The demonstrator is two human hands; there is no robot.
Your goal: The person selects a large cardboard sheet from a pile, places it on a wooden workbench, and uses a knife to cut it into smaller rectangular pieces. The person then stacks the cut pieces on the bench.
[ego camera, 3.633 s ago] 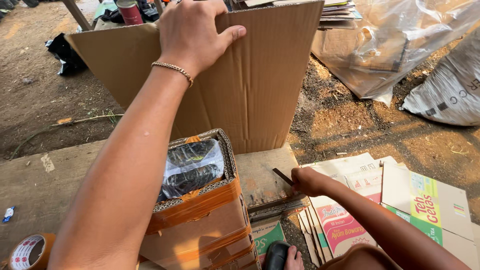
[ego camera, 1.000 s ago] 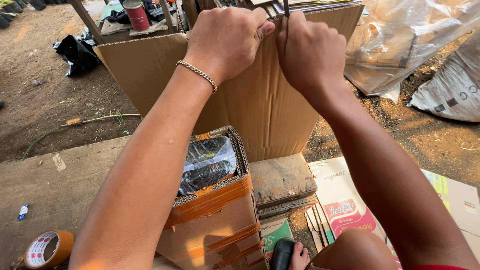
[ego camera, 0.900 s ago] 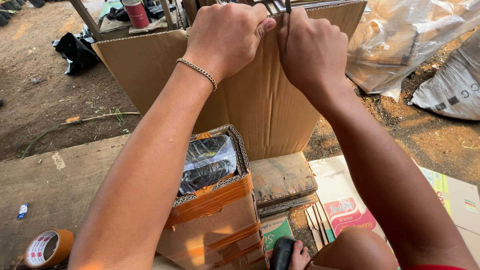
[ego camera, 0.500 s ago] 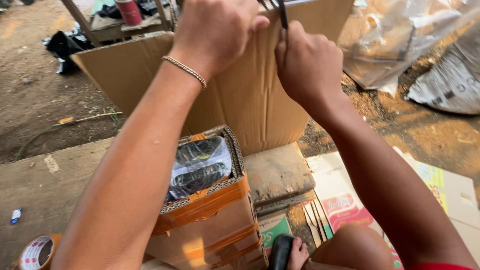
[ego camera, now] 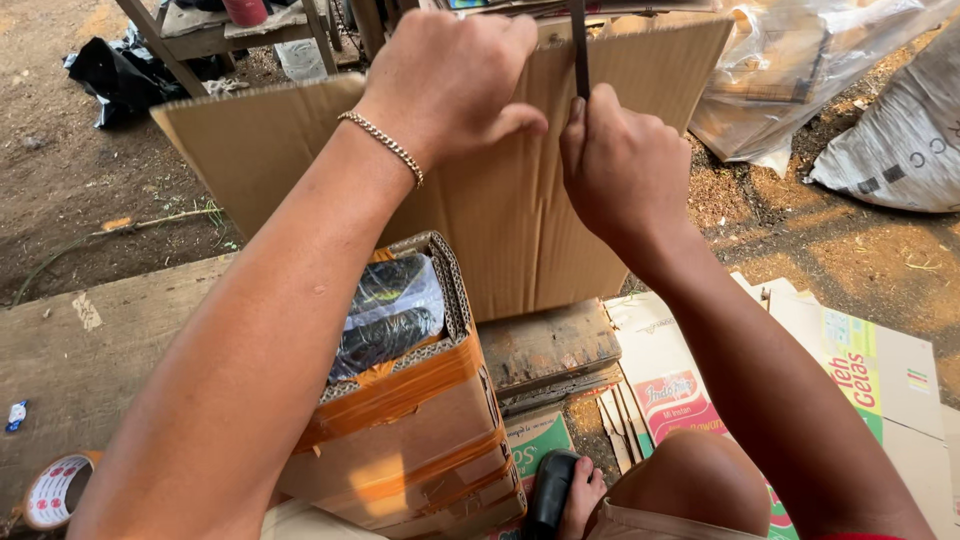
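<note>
Cardboard sheet (ego camera: 500,230), large and brown, stands upright on its lower edge in the head view, gripped at its top edge by both hands. Left hand (ego camera: 450,85), a chain bracelet (ego camera: 385,148) at its wrist, is clenched over the top edge, fingers curled behind the sheet and thumb pressed on the near face. Just right of that grip, the right hand (ego camera: 620,165) is closed in a fist around a thin dark blade (ego camera: 579,50) that rises straight up across the sheet's top edge. Below the left forearm sits a cardboard box (ego camera: 420,420) bound in orange tape, with a plastic-wrapped dark bundle (ego camera: 390,310) showing in its open top. Beneath the right arm, flattened printed cartons (ego camera: 860,360) lie on the ground, and a tape roll (ego camera: 55,490) lies far down to the left.
</note>
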